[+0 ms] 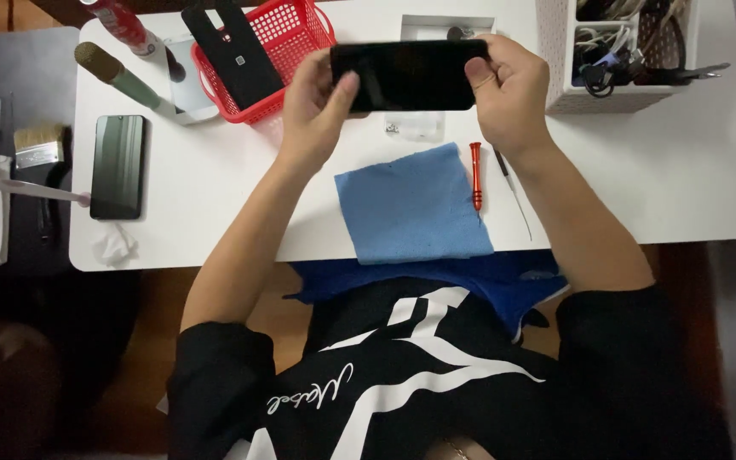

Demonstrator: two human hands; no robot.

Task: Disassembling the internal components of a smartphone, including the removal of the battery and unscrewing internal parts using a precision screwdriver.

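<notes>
Nearest the lens: black shirt with white lettering and stripes [402, 375], then a blue cloth square [412, 204] at the near edge of the white table [683, 170]. Above the cloth, held clear of the table: dark glossy rectangular phone [406, 75], long axis running left to right, one short end in each hand. Left hand [317, 106] gripping the left end, thumb pressed on the dark face; right hand [508, 89] clasped round the right end, fingers curled over the top edge. Both equally near, neither released. Just right of the cloth: red-handled screwdriver [475, 175] and thin metal tweezers [513, 192], lying pointing toward the body. Far left: second dark phone [117, 166] lying flat, lengthwise. Behind the left hand: red plastic mesh basket [287, 43]. Far right: white perforated organiser box with cables [615, 51].
</notes>
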